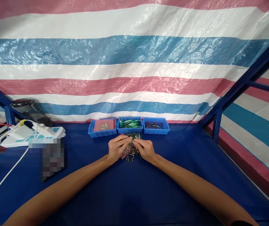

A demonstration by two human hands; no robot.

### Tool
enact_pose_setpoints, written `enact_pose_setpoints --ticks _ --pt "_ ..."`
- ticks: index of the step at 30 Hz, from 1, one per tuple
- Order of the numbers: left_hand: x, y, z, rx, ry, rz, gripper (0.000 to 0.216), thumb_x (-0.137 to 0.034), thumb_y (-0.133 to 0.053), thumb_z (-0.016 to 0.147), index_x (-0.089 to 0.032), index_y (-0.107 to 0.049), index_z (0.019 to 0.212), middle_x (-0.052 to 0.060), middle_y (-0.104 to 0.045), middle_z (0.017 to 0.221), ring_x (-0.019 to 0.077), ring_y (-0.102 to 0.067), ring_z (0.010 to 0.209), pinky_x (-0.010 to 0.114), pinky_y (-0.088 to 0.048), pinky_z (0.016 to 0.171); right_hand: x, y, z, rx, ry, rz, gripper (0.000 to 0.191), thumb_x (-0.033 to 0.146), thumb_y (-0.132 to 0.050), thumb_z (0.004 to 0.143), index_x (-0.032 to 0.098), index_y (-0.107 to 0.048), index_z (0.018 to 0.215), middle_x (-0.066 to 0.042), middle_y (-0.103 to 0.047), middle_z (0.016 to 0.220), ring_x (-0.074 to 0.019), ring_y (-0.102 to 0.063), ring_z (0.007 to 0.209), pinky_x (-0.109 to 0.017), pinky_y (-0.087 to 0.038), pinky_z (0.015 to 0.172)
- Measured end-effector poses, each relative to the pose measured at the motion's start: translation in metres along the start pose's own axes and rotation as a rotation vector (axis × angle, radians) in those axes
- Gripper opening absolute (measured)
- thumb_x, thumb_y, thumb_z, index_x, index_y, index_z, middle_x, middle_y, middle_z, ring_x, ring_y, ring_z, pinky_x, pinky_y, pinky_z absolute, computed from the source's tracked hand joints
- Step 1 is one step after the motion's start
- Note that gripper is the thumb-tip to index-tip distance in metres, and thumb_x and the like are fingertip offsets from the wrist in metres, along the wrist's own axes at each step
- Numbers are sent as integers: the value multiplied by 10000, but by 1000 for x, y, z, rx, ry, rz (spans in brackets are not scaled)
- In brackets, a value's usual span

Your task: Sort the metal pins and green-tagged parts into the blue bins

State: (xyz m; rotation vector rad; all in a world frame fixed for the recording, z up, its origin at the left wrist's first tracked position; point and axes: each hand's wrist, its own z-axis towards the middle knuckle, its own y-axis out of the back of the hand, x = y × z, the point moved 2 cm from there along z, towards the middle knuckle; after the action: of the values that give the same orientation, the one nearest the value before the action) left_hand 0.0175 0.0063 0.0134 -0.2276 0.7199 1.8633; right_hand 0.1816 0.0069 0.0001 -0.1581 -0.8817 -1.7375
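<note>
My left hand and my right hand meet at the middle of the blue table, fingers closed in pinches. Between their fingertips is a small clear plastic bag, greenish in tint and partly covered by the fingers. Beneath the hands lies a loose pile of thin brass and dark metal pins. A pinkish plastic bag lies beside the pile, partly under my left hand. Just beyond stand three blue bins: the left bin holds a pink bag with small pale pieces, the middle bin green bags, the right bin metal pins.
On the left are a white power strip with plugs and cables, a blurred-out dark object and a dark bottle. Striped plastic sheeting hangs behind the table. A blue metal frame slants along the right.
</note>
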Motion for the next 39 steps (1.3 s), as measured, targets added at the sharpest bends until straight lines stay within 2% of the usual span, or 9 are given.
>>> enact_pose_setpoints --ticks 4,11,18,32,39 --pt "0 0 1 0 -5 -4 192 -160 -604 833 -197 -709 989 48 -698 903 143 -656 820 263 -558 764 2 1 1 -4 17 7 246 244 -443 929 143 -668 935 -51 -696 741 -130 -621 587 -228 -470 568" --pt "1 -1 -3 17 -39 -9 212 -157 -592 841 -208 -702 1016 51 -699 944 144 -659 836 259 -565 764 1 5 5 -20 -145 12 306 266 -409 940 142 -661 819 -10 -585 573 -112 -532 501 -226 -427 545" --pt "1 -2 -1 29 -44 -25 230 -155 -590 844 -198 -692 1046 60 -695 948 147 -656 847 265 -560 781 1 3 3 -1 -53 10 285 268 -410 941 139 -665 931 -29 -647 647 -106 -554 522 -213 -423 532" --pt "2 -3 -1 27 -9 -39 273 -125 -604 830 -212 -676 1078 46 -687 968 141 -648 871 257 -546 805 3 4 2 -23 4 -18 278 227 -417 937 118 -666 880 -28 -621 600 -107 -537 487 -225 -415 507" --pt "3 -2 -1 26 -33 -26 255 -143 -577 849 -213 -679 1073 47 -686 947 139 -649 859 245 -548 775 2 1 -1 -55 102 -44 215 208 -462 918 137 -665 909 -47 -685 689 -122 -607 550 -222 -455 542"
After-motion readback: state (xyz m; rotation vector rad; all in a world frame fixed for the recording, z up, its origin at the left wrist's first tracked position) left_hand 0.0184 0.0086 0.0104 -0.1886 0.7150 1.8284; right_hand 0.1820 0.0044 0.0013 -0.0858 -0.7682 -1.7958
